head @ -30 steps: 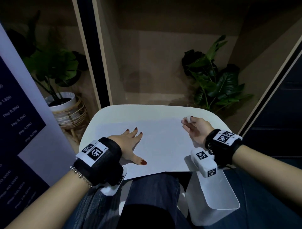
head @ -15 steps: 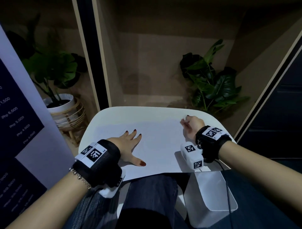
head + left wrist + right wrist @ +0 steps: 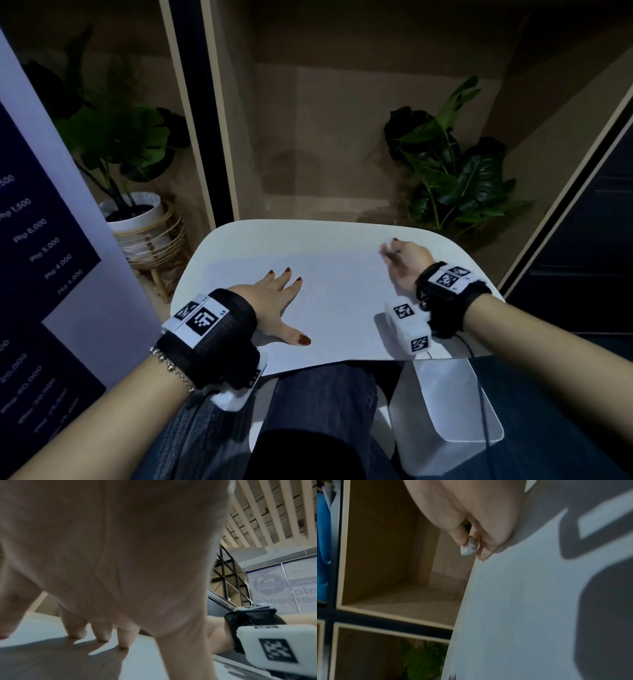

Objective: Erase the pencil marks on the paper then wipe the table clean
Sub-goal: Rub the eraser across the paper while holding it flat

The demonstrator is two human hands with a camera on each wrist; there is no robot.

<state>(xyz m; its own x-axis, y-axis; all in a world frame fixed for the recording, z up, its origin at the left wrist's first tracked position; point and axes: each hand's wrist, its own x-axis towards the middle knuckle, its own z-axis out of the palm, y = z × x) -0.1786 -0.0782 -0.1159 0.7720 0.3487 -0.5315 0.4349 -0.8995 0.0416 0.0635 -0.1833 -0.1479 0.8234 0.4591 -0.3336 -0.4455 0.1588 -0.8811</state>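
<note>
A white sheet of paper (image 3: 342,301) lies across the small white table (image 3: 239,236). My left hand (image 3: 274,301) lies flat on the paper's left part with fingers spread, pressing it down; the left wrist view shows its fingertips (image 3: 101,638) on the sheet. My right hand (image 3: 400,260) is at the paper's far right corner and pinches a small white eraser (image 3: 386,246), seen smudged grey in the right wrist view (image 3: 468,549) just off the paper's edge (image 3: 465,588). Pencil marks are too faint to make out.
A potted plant in a white pot and wicker stand (image 3: 137,219) is left of the table. Another leafy plant (image 3: 452,171) stands behind its far right corner. A price banner (image 3: 37,260) stands at the left, wooden panels behind. My lap (image 3: 322,411) is under the near edge.
My right hand with the eraser has moved a little forward and left along the paper's far right corner. The left hand has stayed flat on the paper.
</note>
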